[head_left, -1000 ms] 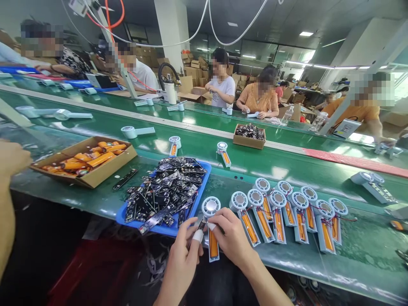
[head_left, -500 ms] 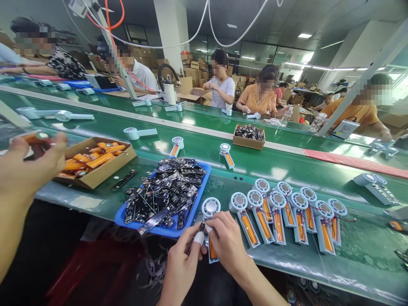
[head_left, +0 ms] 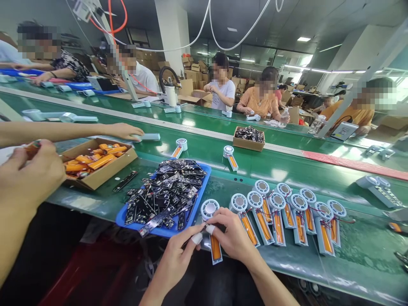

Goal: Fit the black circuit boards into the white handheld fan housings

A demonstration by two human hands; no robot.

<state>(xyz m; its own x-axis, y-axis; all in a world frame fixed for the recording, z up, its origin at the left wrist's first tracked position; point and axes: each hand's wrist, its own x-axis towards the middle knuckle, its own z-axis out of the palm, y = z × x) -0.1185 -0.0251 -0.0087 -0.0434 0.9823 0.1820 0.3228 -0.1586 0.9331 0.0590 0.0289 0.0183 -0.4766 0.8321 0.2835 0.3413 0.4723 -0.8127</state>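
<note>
R hand [head_left: 234, 236] on fan half-shell [head_left: 213, 231], L hand [head_left: 178, 257] adjacent (fingertips taped)

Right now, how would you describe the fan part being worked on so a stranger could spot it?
Find the blue tray of black circuit boards at the table's near edge. Just right of it lies one fan half with an orange battery. Unlike the overlapping row of fan halves farther right, it lies alone, under the left hand and right hand.

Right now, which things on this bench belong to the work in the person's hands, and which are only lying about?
In the work:
- left hand and right hand, both on the fan half-shell
- blue tray of circuit boards
- row of fan half-shells with orange batteries

Lying about:
- carton of orange batteries
- small carton of boards
- loose black strip
</note>
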